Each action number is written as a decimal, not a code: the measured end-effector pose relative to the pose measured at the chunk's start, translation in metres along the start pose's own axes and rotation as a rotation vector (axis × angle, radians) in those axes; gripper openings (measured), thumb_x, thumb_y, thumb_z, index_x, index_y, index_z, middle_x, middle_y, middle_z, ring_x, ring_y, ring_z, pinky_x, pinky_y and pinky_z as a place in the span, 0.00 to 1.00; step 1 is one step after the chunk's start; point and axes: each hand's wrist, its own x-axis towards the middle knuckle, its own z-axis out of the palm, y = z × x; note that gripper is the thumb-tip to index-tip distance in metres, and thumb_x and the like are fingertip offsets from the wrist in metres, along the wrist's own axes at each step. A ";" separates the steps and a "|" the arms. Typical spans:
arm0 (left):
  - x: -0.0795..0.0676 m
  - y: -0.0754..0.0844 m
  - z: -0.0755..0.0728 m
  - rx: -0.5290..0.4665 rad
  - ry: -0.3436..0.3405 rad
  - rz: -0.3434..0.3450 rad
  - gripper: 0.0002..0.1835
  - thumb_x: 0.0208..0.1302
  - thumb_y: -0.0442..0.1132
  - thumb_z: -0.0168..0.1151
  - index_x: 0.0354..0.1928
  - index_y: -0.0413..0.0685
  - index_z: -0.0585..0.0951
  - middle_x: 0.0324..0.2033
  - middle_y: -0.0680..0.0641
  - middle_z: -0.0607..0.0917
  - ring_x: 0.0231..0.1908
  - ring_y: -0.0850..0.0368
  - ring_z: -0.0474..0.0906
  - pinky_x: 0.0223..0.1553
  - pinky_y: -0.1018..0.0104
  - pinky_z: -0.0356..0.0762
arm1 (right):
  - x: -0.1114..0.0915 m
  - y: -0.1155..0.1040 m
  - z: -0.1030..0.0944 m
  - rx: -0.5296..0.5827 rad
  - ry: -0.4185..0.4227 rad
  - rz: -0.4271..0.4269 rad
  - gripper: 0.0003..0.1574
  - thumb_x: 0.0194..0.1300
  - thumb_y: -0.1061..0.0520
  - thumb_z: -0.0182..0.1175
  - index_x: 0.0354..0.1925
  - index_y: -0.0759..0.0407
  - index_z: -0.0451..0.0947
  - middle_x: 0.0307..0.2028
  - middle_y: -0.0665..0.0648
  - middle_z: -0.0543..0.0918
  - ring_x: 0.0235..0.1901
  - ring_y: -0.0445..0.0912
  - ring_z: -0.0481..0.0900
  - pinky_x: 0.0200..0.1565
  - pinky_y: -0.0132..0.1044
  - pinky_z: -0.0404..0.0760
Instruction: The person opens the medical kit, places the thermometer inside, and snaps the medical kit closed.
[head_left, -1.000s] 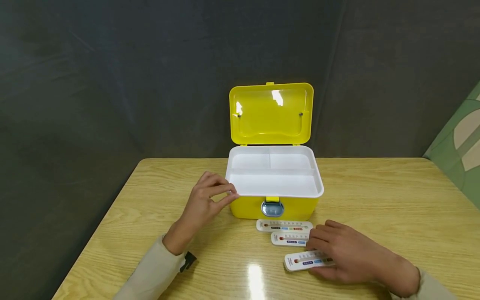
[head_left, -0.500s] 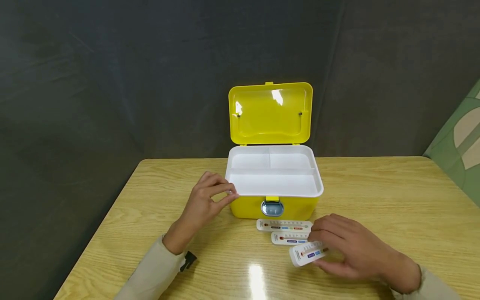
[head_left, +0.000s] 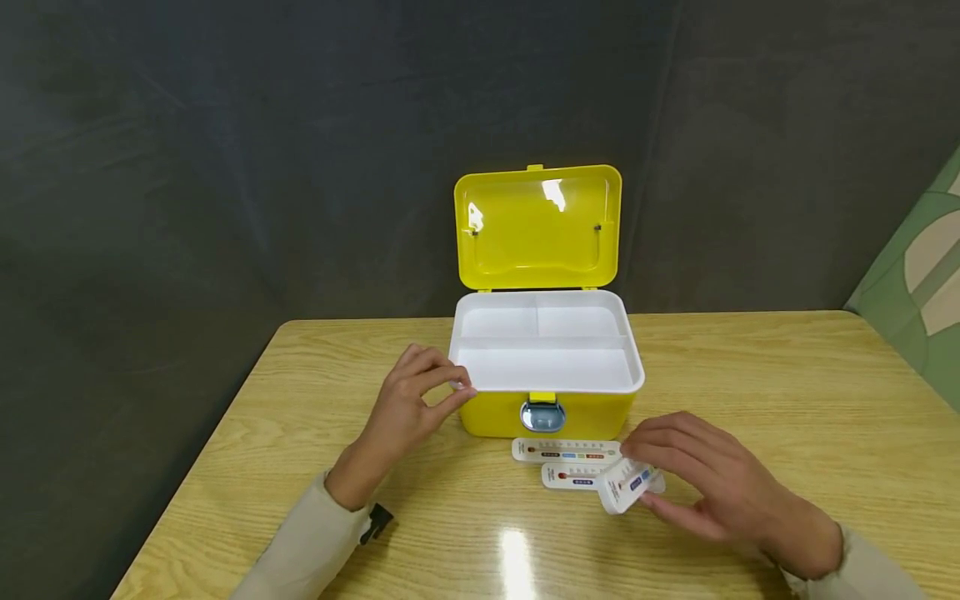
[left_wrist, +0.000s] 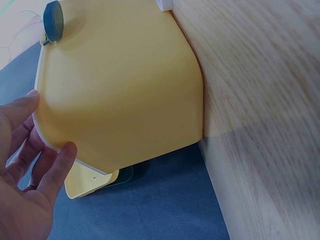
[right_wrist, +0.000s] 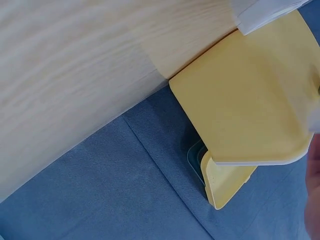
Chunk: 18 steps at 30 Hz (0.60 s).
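One thermometer (head_left: pixel 567 451) lies flat on the tabletop (head_left: pixel 315 433), just off the 6 o'clock side of the yellow box (head_left: pixel 495 417), and a second thermometer (head_left: pixel 572 476) lies beside it, farther from the box and set a little toward 3 o'clock. At 5 o'clock the right hand (head_left: pixel 708 479) holds a held thermometer (head_left: pixel 627 484), fingers and thumb clamped on one end, while the loose end tilts toward 7 or 8 o'clock and covers part of the second. Whether it touches that one, I cannot tell.

Over at 8 o'clock, the left hand (head_left: pixel 412 400) grips the front corner of the box's white rim, its fingers curled round the edge. The lid (head_left: pixel 537 229) stands raised at 12 o'clock, and the white tray (head_left: pixel 547 371) below it has three compartments.

What worries me most is the held thermometer. With the grip all at one end, I'd guess it could swivel or slip and knock the second askew (smooth plastic, by the look of it, gives little purchase). Lowering it at this slant might nudge both lying pieces against the box. The other weak spot is the left hand: pressing too hard on that corner could slide or tip the box, and a sharp jolt might bring the lid swinging down toward those fingers.
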 end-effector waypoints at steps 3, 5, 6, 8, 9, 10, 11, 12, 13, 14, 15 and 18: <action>0.000 0.000 0.001 -0.002 0.009 0.013 0.07 0.52 0.37 0.77 0.33 0.50 0.87 0.31 0.53 0.81 0.36 0.59 0.69 0.39 0.66 0.71 | -0.002 0.000 -0.002 -0.025 -0.036 0.035 0.26 0.74 0.42 0.54 0.49 0.61 0.84 0.44 0.56 0.84 0.48 0.43 0.75 0.65 0.23 0.64; 0.000 -0.001 0.001 -0.005 0.013 0.017 0.07 0.51 0.37 0.77 0.33 0.50 0.87 0.31 0.53 0.81 0.36 0.59 0.69 0.39 0.66 0.71 | -0.003 0.000 -0.003 -0.038 -0.058 0.055 0.26 0.74 0.40 0.53 0.51 0.58 0.84 0.45 0.55 0.84 0.49 0.42 0.74 0.65 0.22 0.63; 0.000 -0.001 0.001 -0.007 0.012 0.014 0.07 0.51 0.37 0.77 0.33 0.50 0.87 0.31 0.53 0.81 0.36 0.59 0.69 0.39 0.66 0.70 | -0.004 0.000 -0.003 -0.048 -0.072 0.062 0.26 0.75 0.40 0.52 0.52 0.57 0.83 0.45 0.54 0.84 0.49 0.42 0.74 0.65 0.22 0.63; 0.000 -0.001 0.001 -0.010 0.010 0.010 0.07 0.52 0.37 0.77 0.33 0.50 0.87 0.31 0.53 0.81 0.36 0.59 0.69 0.39 0.66 0.70 | -0.004 0.000 -0.003 -0.069 -0.093 0.070 0.26 0.75 0.39 0.51 0.53 0.55 0.83 0.46 0.52 0.84 0.49 0.40 0.73 0.62 0.22 0.66; 0.000 -0.001 0.001 -0.009 0.009 0.008 0.07 0.52 0.37 0.76 0.33 0.50 0.87 0.31 0.53 0.81 0.36 0.59 0.69 0.39 0.66 0.70 | -0.004 0.000 -0.003 -0.075 -0.095 0.068 0.26 0.75 0.39 0.52 0.54 0.54 0.83 0.45 0.51 0.84 0.48 0.39 0.74 0.60 0.22 0.68; 0.000 -0.001 0.001 -0.008 0.008 0.005 0.07 0.52 0.37 0.76 0.33 0.50 0.87 0.31 0.53 0.81 0.36 0.59 0.69 0.39 0.66 0.70 | -0.004 0.000 -0.003 -0.079 -0.096 0.066 0.26 0.74 0.39 0.52 0.54 0.54 0.83 0.45 0.51 0.84 0.48 0.39 0.74 0.58 0.22 0.70; 0.000 -0.001 0.001 -0.005 0.008 0.007 0.07 0.52 0.37 0.77 0.33 0.50 0.87 0.31 0.53 0.81 0.36 0.59 0.69 0.38 0.66 0.70 | -0.004 0.000 -0.002 -0.081 -0.095 0.066 0.26 0.74 0.39 0.53 0.54 0.54 0.83 0.45 0.51 0.84 0.47 0.38 0.74 0.56 0.22 0.71; 0.000 -0.001 0.001 -0.004 0.006 0.003 0.07 0.52 0.38 0.76 0.33 0.50 0.87 0.31 0.53 0.81 0.36 0.59 0.69 0.39 0.66 0.70 | -0.004 0.000 -0.002 -0.085 -0.095 0.069 0.27 0.73 0.38 0.53 0.54 0.55 0.83 0.45 0.50 0.84 0.46 0.38 0.75 0.55 0.22 0.72; 0.000 -0.001 0.001 -0.003 0.006 0.003 0.07 0.52 0.38 0.76 0.33 0.50 0.87 0.30 0.53 0.81 0.36 0.59 0.69 0.38 0.66 0.70 | -0.004 0.000 -0.002 -0.089 -0.095 0.078 0.28 0.73 0.38 0.53 0.54 0.55 0.83 0.45 0.50 0.84 0.46 0.37 0.75 0.54 0.21 0.73; 0.000 -0.001 0.001 -0.002 0.005 0.000 0.07 0.52 0.38 0.76 0.33 0.50 0.87 0.30 0.53 0.80 0.36 0.59 0.69 0.38 0.67 0.70 | -0.004 -0.001 -0.002 -0.095 -0.096 0.089 0.28 0.72 0.37 0.53 0.54 0.55 0.83 0.45 0.49 0.84 0.46 0.36 0.74 0.55 0.20 0.73; 0.000 -0.001 0.001 -0.001 0.005 -0.001 0.07 0.52 0.38 0.76 0.33 0.50 0.87 0.30 0.53 0.80 0.36 0.59 0.68 0.38 0.67 0.70 | -0.004 -0.001 -0.002 -0.101 -0.097 0.101 0.29 0.72 0.37 0.52 0.54 0.55 0.83 0.46 0.49 0.83 0.46 0.36 0.74 0.55 0.19 0.73; 0.000 -0.001 0.001 0.004 0.010 0.008 0.07 0.52 0.38 0.77 0.32 0.51 0.87 0.30 0.54 0.80 0.35 0.59 0.68 0.37 0.67 0.69 | -0.005 -0.002 -0.003 -0.131 -0.115 0.138 0.31 0.74 0.35 0.49 0.55 0.55 0.82 0.47 0.48 0.83 0.46 0.35 0.73 0.58 0.17 0.70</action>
